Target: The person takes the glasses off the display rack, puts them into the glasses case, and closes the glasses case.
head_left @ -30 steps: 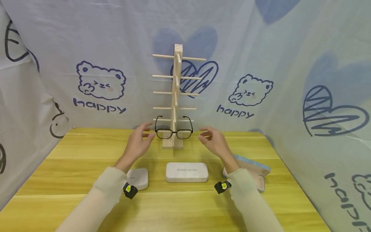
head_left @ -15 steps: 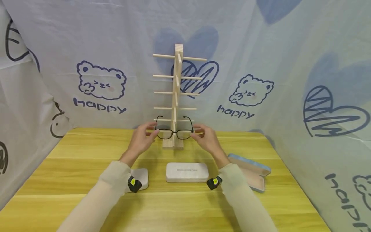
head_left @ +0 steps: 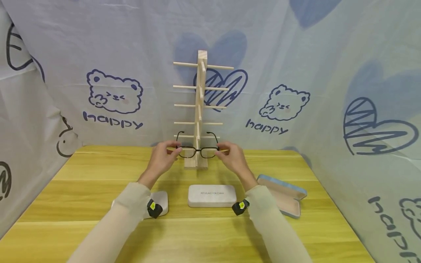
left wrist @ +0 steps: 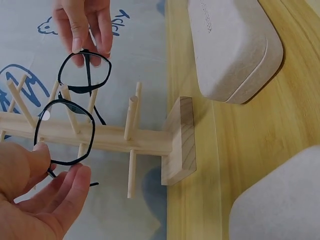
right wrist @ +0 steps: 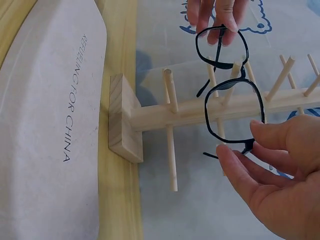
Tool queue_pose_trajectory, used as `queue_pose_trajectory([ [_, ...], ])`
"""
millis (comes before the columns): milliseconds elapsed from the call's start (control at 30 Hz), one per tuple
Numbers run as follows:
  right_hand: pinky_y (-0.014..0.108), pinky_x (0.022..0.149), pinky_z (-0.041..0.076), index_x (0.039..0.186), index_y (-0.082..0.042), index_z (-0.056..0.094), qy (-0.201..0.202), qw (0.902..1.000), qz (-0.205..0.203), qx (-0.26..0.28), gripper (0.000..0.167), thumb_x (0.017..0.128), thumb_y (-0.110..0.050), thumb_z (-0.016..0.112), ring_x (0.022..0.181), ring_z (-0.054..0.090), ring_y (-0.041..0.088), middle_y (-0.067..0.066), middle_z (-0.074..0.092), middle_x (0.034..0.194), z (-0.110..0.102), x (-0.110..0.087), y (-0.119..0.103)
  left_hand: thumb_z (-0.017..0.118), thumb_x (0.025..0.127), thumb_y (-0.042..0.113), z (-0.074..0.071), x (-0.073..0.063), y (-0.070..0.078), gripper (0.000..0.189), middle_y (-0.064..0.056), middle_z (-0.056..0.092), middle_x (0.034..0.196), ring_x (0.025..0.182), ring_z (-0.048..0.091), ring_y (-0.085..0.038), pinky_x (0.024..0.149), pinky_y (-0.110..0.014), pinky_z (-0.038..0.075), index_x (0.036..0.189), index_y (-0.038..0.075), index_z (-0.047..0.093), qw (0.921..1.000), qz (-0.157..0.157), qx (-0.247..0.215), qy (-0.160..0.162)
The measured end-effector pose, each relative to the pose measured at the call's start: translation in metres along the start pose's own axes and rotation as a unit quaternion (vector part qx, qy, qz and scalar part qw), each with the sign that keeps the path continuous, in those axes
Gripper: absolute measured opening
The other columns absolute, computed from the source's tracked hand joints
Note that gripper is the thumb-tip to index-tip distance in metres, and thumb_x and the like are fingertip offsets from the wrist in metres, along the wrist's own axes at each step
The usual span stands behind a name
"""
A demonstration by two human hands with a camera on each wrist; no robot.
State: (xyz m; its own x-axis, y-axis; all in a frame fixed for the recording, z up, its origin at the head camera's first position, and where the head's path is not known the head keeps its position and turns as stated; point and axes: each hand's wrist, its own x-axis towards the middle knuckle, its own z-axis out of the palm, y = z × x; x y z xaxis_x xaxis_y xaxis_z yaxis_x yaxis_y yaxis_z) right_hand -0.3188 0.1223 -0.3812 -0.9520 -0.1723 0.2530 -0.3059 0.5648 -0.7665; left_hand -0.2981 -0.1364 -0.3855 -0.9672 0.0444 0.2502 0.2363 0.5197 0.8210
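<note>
Black-framed eyeglasses (head_left: 198, 149) stand at the lowest part of a wooden display rack (head_left: 201, 95), lenses towards me and temples pointing back. My left hand (head_left: 161, 157) pinches the frame's left end between thumb and fingers. At the right end, my right hand (head_left: 232, 157) holds the frame the same way. Both wrist views show the eyeglasses' bridge close to a short peg (left wrist: 70, 110); whether it rests on that peg I cannot tell. Part of each temple is hidden behind the fingers.
A closed white glasses case (head_left: 212, 195) lies in front of the rack. Another white case (head_left: 162, 201) is partly covered by my left forearm. On the right, a blue case (head_left: 286, 199) lies open beside my right sleeve. Patterned cloth (head_left: 115, 44) hangs behind the wooden table (head_left: 197, 237).
Both hands have moved inward from beside the eyeglasses and taken hold of the frame's ends. The eyeglasses have hardly moved, and the rack and cases stay put.
</note>
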Motion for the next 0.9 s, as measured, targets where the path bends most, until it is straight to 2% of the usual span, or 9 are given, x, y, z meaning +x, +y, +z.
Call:
queue_pose_trajectory([
  [200,0.034,0.076,0.063,0.128,-0.002,0.071,0.013,0.9995,0.009,0.029,0.031,0.098,-0.012,0.071,0.096,0.076,0.032,0.019,0.073,0.123,0.0,-0.003,-0.005,0.064,0.103,0.015,-0.003,-0.004,0.003,0.031,-0.021,0.069,0.131,0.093,0.077,-0.035,0.071,-0.036,0.063,0.131,0.002,0.068,0.9997,0.009,0.004,0.021],
  [467,0.028,0.072,0.06,0.129,-0.004,0.07,0.023,0.9984,0.004,0.051,0.033,0.098,-0.013,0.071,0.095,0.076,0.03,0.018,0.072,0.123,-0.004,-0.01,-0.01,0.067,0.101,0.012,-0.007,-0.013,0.007,0.028,-0.021,0.071,0.127,0.093,0.077,-0.036,0.07,-0.034,0.064,0.126,0.002,0.072,0.9985,0.032,-0.02,0.038],
  [667,0.023,0.066,0.055,0.133,-0.004,0.067,0.016,0.9978,-0.002,0.064,0.036,0.099,-0.015,0.07,0.092,0.076,0.03,0.02,0.069,0.13,-0.007,-0.017,-0.012,0.069,0.1,0.011,-0.01,-0.021,0.011,0.027,-0.02,0.071,0.127,0.093,0.078,-0.035,0.068,-0.027,0.062,0.126,0.003,0.073,0.9982,0.031,-0.031,0.041],
  [900,0.021,0.066,0.053,0.135,-0.004,0.066,0.012,0.9973,-0.003,0.072,0.038,0.099,-0.016,0.07,0.092,0.076,0.03,0.019,0.067,0.133,-0.01,-0.027,-0.013,0.071,0.098,0.01,-0.011,-0.03,0.014,0.029,-0.018,0.069,0.127,0.094,0.078,-0.034,0.065,-0.02,0.057,0.126,0.003,0.072,0.9987,0.03,-0.022,0.034],
])
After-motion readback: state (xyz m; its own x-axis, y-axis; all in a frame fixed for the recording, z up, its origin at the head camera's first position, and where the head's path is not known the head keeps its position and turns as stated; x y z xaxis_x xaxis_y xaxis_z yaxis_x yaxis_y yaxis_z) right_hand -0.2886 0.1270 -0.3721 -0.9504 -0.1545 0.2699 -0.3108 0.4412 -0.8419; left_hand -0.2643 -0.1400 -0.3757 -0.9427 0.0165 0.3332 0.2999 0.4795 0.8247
